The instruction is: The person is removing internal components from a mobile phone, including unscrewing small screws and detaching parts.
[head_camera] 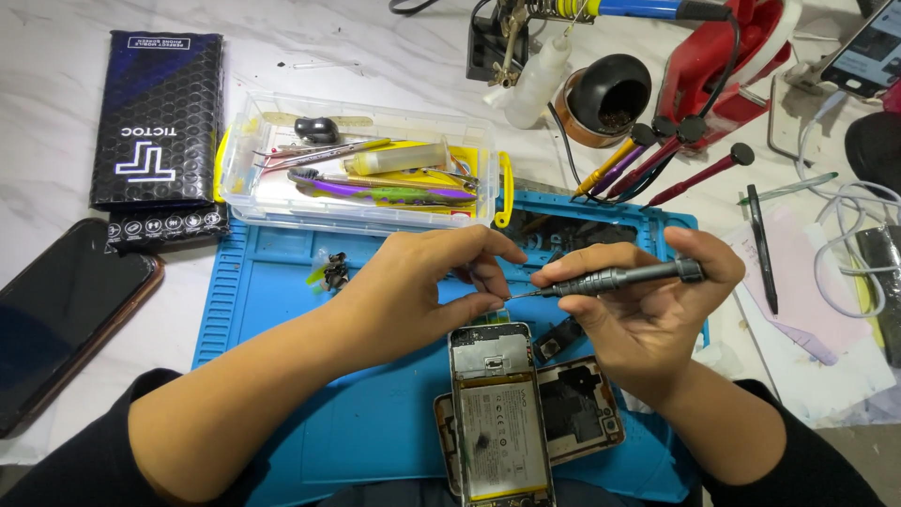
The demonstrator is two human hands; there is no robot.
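My right hand (648, 314) grips a grey precision screwdriver (615, 278), its tip pointing left toward my left fingertips. My left hand (418, 291) pinches something tiny at the screwdriver tip; I cannot make out what. Directly below both hands lies an opened phone (497, 413) with its battery and metal shield exposed, resting on a blue repair mat (282, 310). A removed back cover (577, 408) lies under and to the right of the phone.
A clear plastic tool box (361, 169) with tweezers and a tube sits behind the mat. A dark phone (66, 314) and black padded pouch (160, 122) lie left. Screwdrivers (657, 160), a soldering stand, a bottle and cables crowd the right rear.
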